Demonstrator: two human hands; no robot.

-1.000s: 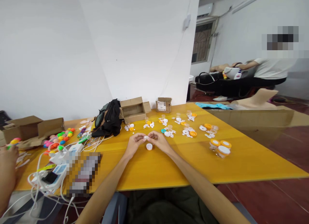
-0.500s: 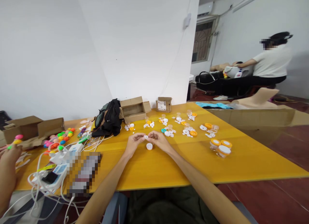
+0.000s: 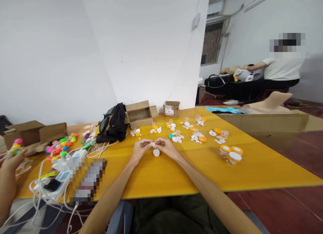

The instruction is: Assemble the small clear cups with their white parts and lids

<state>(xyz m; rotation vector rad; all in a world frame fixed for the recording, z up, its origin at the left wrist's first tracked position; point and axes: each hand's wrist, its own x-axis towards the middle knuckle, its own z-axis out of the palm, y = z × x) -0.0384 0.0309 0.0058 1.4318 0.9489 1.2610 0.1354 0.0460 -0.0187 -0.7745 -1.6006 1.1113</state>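
Observation:
My left hand [image 3: 140,149] and my right hand [image 3: 164,148] meet above the middle of the table, thumbs and fingertips pinched together. Between them they hold a small white piece with dark spots [image 3: 152,144], too small to name more exactly. Just below my fingers a small round container [image 3: 156,153] with a pale top stands on the table, apart from both hands. Beyond my right hand lie loose white discs and spotted pieces [image 3: 181,138] beside a teal ring [image 3: 171,136].
Orange-rimmed clear jars [image 3: 234,156] stand at right. Several piles of white parts and orange rings [image 3: 202,139] lie farther back. Cardboard boxes [image 3: 140,115], a black bag [image 3: 114,124], a phone [image 3: 89,182] and a cabled power strip [image 3: 60,178] are leftward. Another person's hand [image 3: 11,165] holds coloured balls.
My hands stay nearly in place, still pinching the white piece, which has turned slightly. At far left the other person's hand has shifted a little to the right.

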